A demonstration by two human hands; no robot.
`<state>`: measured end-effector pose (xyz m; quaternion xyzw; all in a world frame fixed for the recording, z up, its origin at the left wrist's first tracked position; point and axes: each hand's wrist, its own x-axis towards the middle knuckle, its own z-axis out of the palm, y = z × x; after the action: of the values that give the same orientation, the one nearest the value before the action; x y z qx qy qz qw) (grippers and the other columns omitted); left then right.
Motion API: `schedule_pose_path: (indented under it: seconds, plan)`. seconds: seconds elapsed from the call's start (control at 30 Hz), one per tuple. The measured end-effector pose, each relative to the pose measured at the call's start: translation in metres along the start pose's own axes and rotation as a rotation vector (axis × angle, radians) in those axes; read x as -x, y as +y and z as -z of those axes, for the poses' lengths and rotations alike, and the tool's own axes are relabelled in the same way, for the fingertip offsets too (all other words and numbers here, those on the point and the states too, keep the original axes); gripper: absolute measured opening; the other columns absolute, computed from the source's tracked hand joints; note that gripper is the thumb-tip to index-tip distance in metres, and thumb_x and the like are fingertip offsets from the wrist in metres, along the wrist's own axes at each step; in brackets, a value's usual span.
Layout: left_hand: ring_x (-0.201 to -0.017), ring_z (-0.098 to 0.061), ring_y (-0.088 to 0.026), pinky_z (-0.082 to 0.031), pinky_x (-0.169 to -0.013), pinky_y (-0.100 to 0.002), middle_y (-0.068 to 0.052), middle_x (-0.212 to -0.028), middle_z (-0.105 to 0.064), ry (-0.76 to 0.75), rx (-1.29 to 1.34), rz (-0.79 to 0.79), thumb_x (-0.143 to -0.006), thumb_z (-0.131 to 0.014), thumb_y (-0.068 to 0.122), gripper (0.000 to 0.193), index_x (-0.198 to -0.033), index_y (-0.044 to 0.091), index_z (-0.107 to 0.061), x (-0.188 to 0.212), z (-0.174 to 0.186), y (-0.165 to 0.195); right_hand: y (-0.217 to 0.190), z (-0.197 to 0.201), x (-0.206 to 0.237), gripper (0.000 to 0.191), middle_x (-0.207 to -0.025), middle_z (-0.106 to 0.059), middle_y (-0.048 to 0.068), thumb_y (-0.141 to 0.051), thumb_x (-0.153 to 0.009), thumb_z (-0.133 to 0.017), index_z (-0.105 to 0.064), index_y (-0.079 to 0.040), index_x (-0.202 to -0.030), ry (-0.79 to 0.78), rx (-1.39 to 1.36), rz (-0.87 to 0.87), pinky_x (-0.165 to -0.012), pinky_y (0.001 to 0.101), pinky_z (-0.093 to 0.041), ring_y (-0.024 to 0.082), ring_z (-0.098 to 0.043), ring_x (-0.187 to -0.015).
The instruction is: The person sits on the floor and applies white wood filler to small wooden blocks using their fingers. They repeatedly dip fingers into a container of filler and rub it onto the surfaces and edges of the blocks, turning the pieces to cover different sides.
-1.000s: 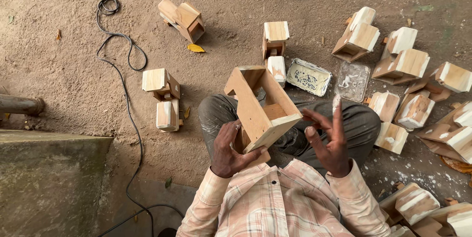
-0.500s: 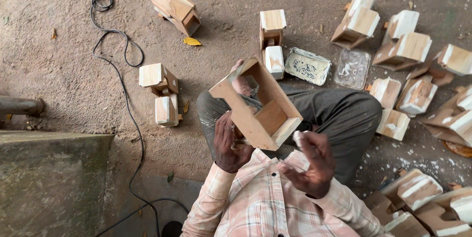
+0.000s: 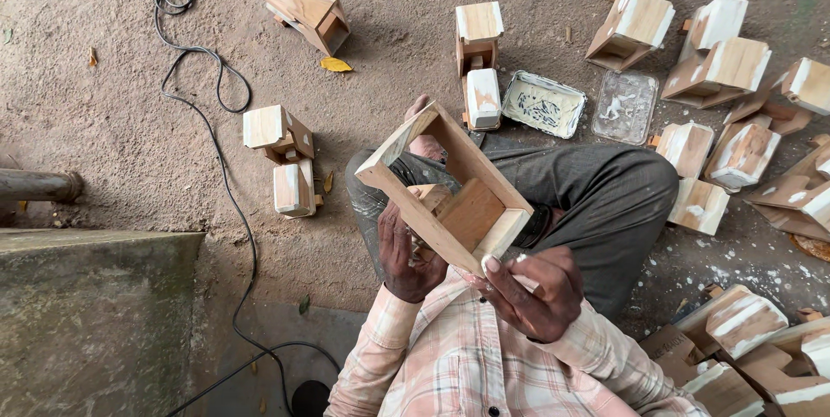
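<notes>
I sit cross-legged on a dirt floor with an open-sided wooden box [image 3: 462,177] tilted above my lap. My left hand [image 3: 405,251] grips it from below at its left side. At the box's near end is my right hand [image 3: 533,290], its thumb smeared with white filler and pressed on the corner, the fingers curled underneath. A small wooden block sits inside the box.
A tray of white filler [image 3: 543,104] and a clear plastic lid [image 3: 624,106] lie just beyond my knee. Several similar wooden boxes [image 3: 718,63] are scattered right and ahead. A black cable [image 3: 226,177] runs down the left. A concrete slab [image 3: 86,313] fills the lower left.
My right hand has come in from open beside the box and closed onto its near end. The box has turned and lowered slightly in my left hand.
</notes>
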<state>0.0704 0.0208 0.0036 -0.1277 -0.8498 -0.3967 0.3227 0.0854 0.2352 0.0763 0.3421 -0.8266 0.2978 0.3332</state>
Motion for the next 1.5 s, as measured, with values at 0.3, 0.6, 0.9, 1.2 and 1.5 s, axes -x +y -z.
schedule_pose_path:
  seconds: [0.3,0.6,0.9,1.2,1.5]
  plan:
    - [-0.132,-0.057,-0.048,-0.045,-0.114,-0.056,-0.026,-0.139,-0.059,-0.039,-0.019,0.006,-0.081,-0.082,0.017,0.071,-0.139,-0.008,-0.049,0.001,0.003,0.001,0.004,-0.002,0.019,0.06,-0.101,-0.041,-0.005,-0.032,-0.076,-0.097,-0.068,-0.016,-0.126,0.113,0.113,0.074,-0.074,0.0355,-0.039,0.017,-0.041,-0.095]
    - [-0.131,-0.058,-0.047,-0.046,-0.114,-0.056,-0.025,-0.138,-0.06,-0.036,-0.013,-0.002,-0.081,-0.081,0.017,0.071,-0.138,-0.009,-0.05,0.001,-0.001,0.002,0.005,-0.007,0.013,0.06,-0.106,-0.042,-0.002,-0.024,-0.073,-0.1,-0.068,-0.019,-0.124,0.071,-0.192,-0.085,-0.072,0.0313,-0.041,0.016,-0.044,-0.094]
    - [-0.13,-0.058,-0.049,-0.046,-0.114,-0.057,-0.026,-0.137,-0.06,-0.041,-0.03,-0.004,-0.083,-0.081,0.017,0.068,-0.138,-0.009,-0.049,0.001,0.001,0.003,0.008,-0.015,0.025,0.059,-0.102,-0.041,-0.001,-0.024,-0.082,-0.094,-0.061,-0.013,-0.13,0.155,-0.154,-0.084,-0.07,0.0303,-0.04,0.015,-0.041,-0.09]
    - [-0.13,-0.058,-0.048,-0.044,-0.114,-0.059,-0.027,-0.137,-0.058,-0.028,-0.033,-0.036,-0.079,-0.086,0.023,0.078,-0.139,-0.009,-0.047,-0.001,0.0,0.002,-0.003,-0.011,0.017,0.057,-0.104,-0.046,0.0,-0.019,-0.089,-0.086,-0.06,-0.011,-0.139,0.03,-0.166,-0.142,-0.077,0.0322,-0.045,0.015,-0.048,-0.093]
    - [-0.132,-0.058,-0.046,-0.043,-0.119,-0.061,-0.027,-0.136,-0.057,-0.041,-0.085,-0.028,-0.08,-0.084,0.019,0.074,-0.139,-0.008,-0.047,0.0,-0.001,0.0,0.005,0.003,0.009,0.059,-0.107,-0.046,0.002,-0.044,-0.092,-0.088,-0.063,-0.017,-0.138,0.007,0.242,-0.013,-0.088,0.0398,-0.037,0.02,-0.043,-0.101]
